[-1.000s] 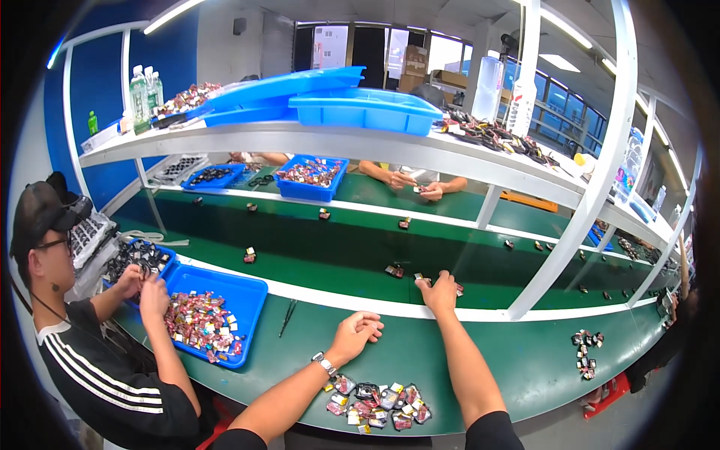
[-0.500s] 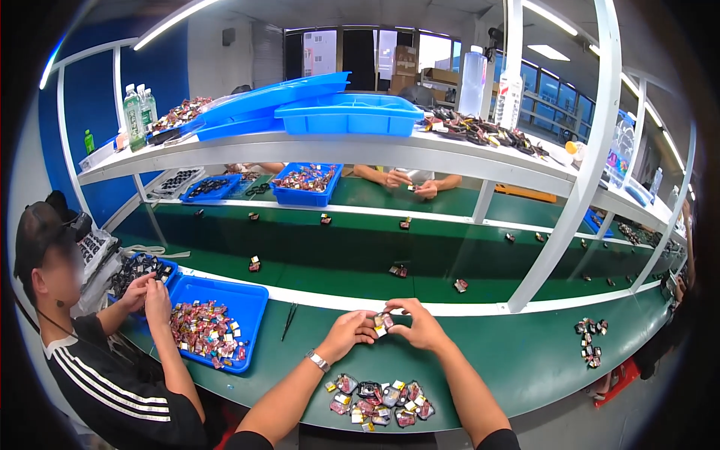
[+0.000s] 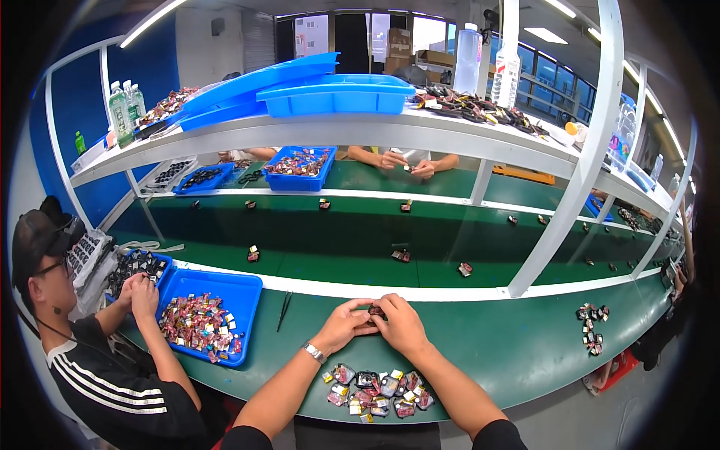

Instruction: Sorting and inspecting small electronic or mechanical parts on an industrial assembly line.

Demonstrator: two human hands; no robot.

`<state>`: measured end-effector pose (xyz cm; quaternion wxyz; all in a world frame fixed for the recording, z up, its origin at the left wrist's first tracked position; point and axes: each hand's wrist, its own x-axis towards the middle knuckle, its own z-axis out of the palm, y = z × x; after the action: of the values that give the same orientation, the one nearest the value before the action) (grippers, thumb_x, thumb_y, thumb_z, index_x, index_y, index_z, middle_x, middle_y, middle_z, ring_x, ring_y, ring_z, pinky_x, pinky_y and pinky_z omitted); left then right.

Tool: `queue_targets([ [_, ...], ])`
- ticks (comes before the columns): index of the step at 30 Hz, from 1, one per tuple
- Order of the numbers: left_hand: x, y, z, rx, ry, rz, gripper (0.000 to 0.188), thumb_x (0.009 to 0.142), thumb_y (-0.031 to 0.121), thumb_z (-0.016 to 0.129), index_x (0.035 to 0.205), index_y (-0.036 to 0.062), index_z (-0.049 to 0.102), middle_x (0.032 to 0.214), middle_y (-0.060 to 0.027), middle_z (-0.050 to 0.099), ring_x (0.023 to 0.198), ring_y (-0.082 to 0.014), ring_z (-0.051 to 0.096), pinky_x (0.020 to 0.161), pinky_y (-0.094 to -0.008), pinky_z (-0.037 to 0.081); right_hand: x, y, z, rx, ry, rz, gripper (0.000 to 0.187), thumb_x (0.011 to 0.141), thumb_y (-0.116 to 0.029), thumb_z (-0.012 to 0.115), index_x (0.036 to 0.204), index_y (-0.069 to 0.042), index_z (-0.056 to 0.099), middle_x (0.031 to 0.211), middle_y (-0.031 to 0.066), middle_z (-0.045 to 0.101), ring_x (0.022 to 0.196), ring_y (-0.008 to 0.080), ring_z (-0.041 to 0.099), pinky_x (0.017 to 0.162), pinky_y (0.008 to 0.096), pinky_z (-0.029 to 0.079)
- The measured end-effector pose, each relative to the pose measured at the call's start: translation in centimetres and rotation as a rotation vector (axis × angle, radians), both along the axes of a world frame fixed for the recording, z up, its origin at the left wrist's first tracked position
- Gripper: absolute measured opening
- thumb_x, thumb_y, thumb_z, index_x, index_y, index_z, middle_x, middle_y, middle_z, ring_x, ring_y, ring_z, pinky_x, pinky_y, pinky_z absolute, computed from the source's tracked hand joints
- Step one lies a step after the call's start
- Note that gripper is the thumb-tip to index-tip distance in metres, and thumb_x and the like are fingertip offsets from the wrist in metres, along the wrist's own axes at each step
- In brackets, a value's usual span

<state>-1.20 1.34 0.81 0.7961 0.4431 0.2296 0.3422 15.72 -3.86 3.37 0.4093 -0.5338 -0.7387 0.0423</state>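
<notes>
Above the green workbench, my left hand [image 3: 346,328] and my right hand [image 3: 399,324] meet with curled fingers around a small electronic module [image 3: 375,310]. A dark and reddish bit of it shows between the fingertips; the rest is covered by my fingers. Nearer to me, between my forearms, lies a cluster of similar modules [image 3: 388,385] in dark or clear casings, with red, white and yellow parts. A pair of black tweezers [image 3: 284,310] rests on the bench to the left of my left hand.
At left a co-worker in a black sleeve [image 3: 124,386] handles something beside a blue tray [image 3: 256,306] of red and white parts. Beyond a white rail, a dark green belt [image 3: 337,259] carries scattered modules. A white shelf post [image 3: 566,172] stands to the right; another module group [image 3: 592,326] lies far right.
My right hand has closed in over the module, which showed its white and yellow parts before and is now mostly covered. The whole view has shifted slightly. Belt modules sit slightly differently.
</notes>
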Motion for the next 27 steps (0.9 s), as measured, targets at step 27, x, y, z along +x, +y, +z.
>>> queue_targets([
  [27, 0.1, 0.1, -0.7, 0.026, 0.039, -0.045, 0.028, 0.096, 0.004, 0.052, 0.123, 0.003, 0.048, 0.117, -0.012, 0.059, 0.109, -0.0217, 0.061, 0.098, -0.0402, 0.052, 2.6, 0.3, -0.2, 0.067, -0.119, 0.244, 0.017, 0.076, -0.008, 0.073, 0.092, -0.01, 0.069, 0.117, 0.0078, 0.058, 0.108, 0.028, 0.056, 0.087, 0.0368, 0.05],
])
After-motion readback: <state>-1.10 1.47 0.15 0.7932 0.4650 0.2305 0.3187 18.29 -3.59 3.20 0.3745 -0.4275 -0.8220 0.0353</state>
